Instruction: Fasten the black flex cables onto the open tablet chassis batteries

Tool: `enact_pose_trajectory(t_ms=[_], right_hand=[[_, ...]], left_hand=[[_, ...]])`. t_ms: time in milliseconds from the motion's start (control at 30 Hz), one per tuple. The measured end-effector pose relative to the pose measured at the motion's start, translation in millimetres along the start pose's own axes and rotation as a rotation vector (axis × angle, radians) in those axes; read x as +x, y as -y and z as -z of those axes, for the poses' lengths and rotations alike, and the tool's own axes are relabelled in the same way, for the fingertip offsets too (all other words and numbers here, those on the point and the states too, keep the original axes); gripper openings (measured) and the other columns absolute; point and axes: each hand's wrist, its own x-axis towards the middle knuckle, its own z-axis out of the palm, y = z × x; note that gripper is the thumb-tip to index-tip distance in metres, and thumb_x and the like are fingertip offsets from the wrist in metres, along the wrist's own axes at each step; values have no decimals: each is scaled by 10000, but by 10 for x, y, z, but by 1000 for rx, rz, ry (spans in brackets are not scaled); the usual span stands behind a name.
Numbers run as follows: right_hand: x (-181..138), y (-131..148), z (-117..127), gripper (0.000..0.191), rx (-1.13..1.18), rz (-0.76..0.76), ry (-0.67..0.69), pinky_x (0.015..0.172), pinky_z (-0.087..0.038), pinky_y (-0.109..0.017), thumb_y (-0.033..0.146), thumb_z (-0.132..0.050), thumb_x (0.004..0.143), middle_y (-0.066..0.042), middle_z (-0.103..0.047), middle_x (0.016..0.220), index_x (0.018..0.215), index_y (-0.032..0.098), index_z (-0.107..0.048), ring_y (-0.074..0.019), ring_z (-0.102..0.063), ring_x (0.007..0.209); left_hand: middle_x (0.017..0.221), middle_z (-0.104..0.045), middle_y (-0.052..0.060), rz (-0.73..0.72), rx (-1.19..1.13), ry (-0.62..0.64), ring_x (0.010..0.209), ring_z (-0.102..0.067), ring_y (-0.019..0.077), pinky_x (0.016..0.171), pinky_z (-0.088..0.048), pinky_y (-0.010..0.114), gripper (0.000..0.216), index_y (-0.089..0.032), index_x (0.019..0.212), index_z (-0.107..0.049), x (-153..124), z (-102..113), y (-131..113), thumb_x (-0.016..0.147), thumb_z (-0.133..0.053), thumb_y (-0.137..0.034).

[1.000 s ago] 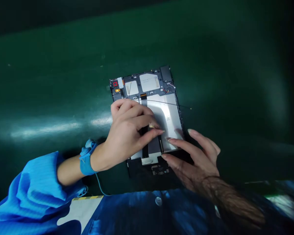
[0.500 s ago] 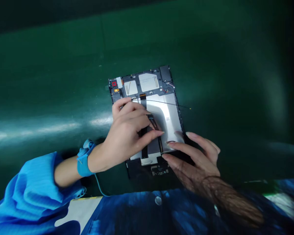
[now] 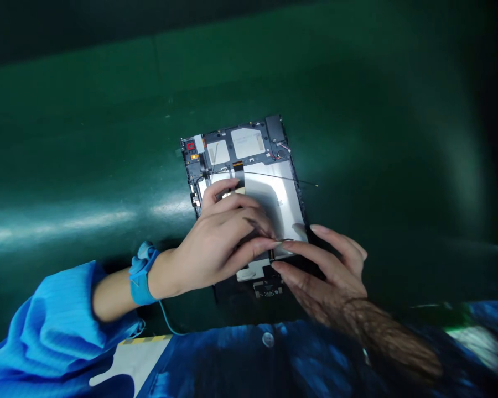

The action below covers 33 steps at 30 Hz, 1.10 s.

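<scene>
An opened tablet [image 3: 236, 132] lies on the green table, its inside facing up with a large silver battery [image 3: 269, 188]. My left hand [image 3: 228, 232] lies over its lower left part, thumb and index finger pinched on a narrow dark flex cable [image 3: 271, 254]; most of that cable is hidden under the fingers. The left thumb tip meets the index fingertip of my right hand [image 3: 332, 271]. The right fingers are spread over the tablet's lower right corner, with the thumb beside the cable's lower end. A small circuit board [image 3: 268, 289] shows at the tablet's bottom edge.
A thin black antenna wire [image 3: 290, 178] crosses the battery and sticks out past the tablet's right edge. A blue wrist strap [image 3: 143, 276] with a cord [image 3: 166, 318] is around my left wrist. The green tabletop [image 3: 108, 138] surrounds the tablet.
My left hand has slid down and slightly right across the tablet, bringing its thumb to the right index fingertip. More of the tablet's left edge shows. The right hand stays at the lower right corner.
</scene>
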Motion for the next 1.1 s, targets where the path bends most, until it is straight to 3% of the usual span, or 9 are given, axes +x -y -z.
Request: enact_pose_trajectory(t_ms=[267,467,600,900,1100], right_hand=[[-95,-104,11,196,53,24,-15,985,-437,-497,186,-642,963,0,-694,1287,1082,275,-770,-309,-500,1387],[-37,-35,44,173,39,-8,1,996,-434,-430,214,-635,986,20,-689,1214,1041,311,-767,-243,-525,1305],[-17,-21,15,162,43,14,-5,1006,-421,-426,220,-642,989,17,-675,1234,1045,305,-768,-243,-518,1299],[-30,-27,18,153,15,24,4,998,-430,-426,220,-646,980,11,-666,1237,1060,303,-747,-237,-520,1289],[38,-15,-11,180,-21,-30,1,979,-525,-417,289,-736,905,-2,-690,1232,1069,351,-774,-264,-538,1326]], left_hand=[[1008,-748,-43,-10,134,45,1095,-609,127,1269,-189,362,107,-217,1053,-643,-67,-86,-28,983,-639,-297],[1036,-772,-94,43,13,104,1115,-647,83,1273,-234,337,99,-268,1039,-695,-80,-59,-67,955,-677,-219],[1020,-764,-87,5,14,51,1070,-642,77,1251,-254,327,151,-260,1066,-685,-78,-80,-54,932,-704,-194],[1026,-778,-95,54,-3,108,1065,-657,80,1200,-300,341,74,-245,1032,-710,-42,-31,-105,972,-667,-251],[1000,-780,-86,52,2,108,1017,-676,81,1171,-349,341,65,-242,1016,-708,-20,-27,-100,969,-665,-231]])
